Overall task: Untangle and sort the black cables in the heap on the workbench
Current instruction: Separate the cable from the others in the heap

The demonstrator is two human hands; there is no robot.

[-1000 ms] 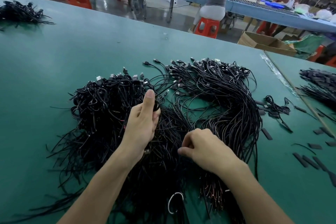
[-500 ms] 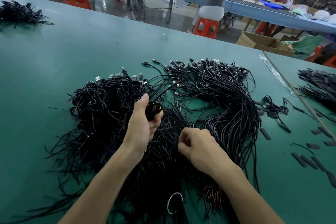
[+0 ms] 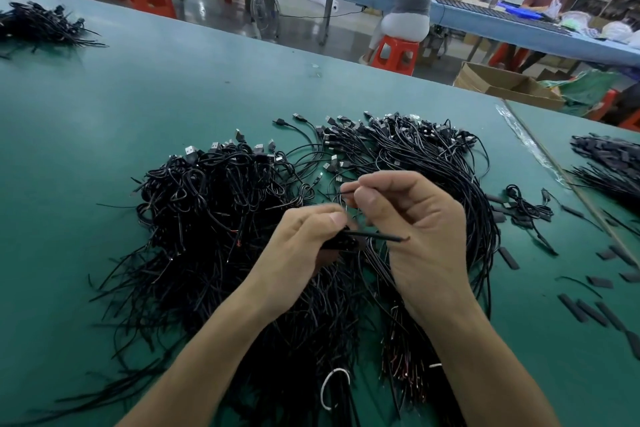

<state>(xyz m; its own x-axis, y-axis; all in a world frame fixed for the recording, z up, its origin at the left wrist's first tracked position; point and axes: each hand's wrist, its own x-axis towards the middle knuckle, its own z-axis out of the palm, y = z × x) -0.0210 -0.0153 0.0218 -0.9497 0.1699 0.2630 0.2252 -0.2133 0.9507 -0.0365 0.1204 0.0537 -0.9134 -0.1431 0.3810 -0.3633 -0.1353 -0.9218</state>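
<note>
A big heap of black cables (image 3: 214, 218) with USB plugs covers the green workbench (image 3: 173, 97) in front of me. My left hand (image 3: 304, 250) is raised over the heap's middle and grips a small folded bundle of black cable (image 3: 341, 243), whose bare end (image 3: 394, 237) pokes out to the right. My right hand (image 3: 412, 229) is lifted beside it, thumb and forefinger pinching a thin strand of cable (image 3: 346, 189) above the bundle. The two hands nearly touch.
A second sweep of cables (image 3: 460, 191) curves along the heap's right side. A small coiled cable (image 3: 526, 206) and loose black sleeve pieces (image 3: 588, 312) lie to the right. More cable piles sit at far left (image 3: 38, 26) and far right (image 3: 613, 170). A white tie loop (image 3: 334, 388) lies near me.
My right hand has risen off the heap and moved up to the left hand, now pinching a strand. The left hand came down and towards me with its bundle.
</note>
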